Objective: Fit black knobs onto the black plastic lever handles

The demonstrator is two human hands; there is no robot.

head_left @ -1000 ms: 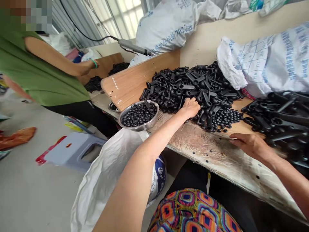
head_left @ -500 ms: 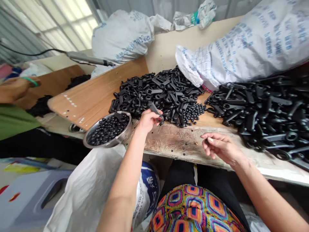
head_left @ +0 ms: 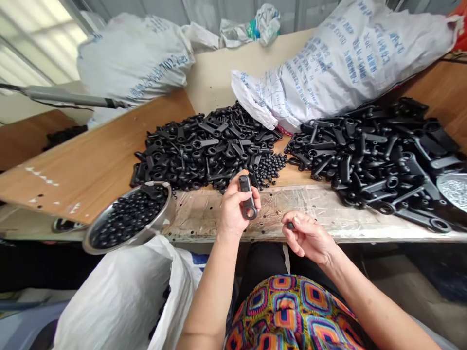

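My left hand (head_left: 234, 206) is closed around a black plastic link arm (head_left: 247, 194), whose ringed end points down toward me. In my right hand (head_left: 306, 236), thumb and fingers pinch a small black ball (head_left: 290, 225). The two hands are a short way apart over the front edge of the worktable. Just beyond them lies a heap of black link arms (head_left: 204, 146), with a patch of small black balls (head_left: 270, 167) at its near right side.
At the left a metal bowl (head_left: 168, 206) holds many black balls. A second heap of black arms (head_left: 365, 155) covers the right side, beside a dish of small pale pieces (head_left: 454, 189). White printed sacks (head_left: 328, 63) lie behind; an open white sack (head_left: 109, 296) hangs below the bowl.
My left hand has turned and drawn nearer to me, so the arm's ring shows. My right hand has come closer to it, ball still pinched. The view has swung right.
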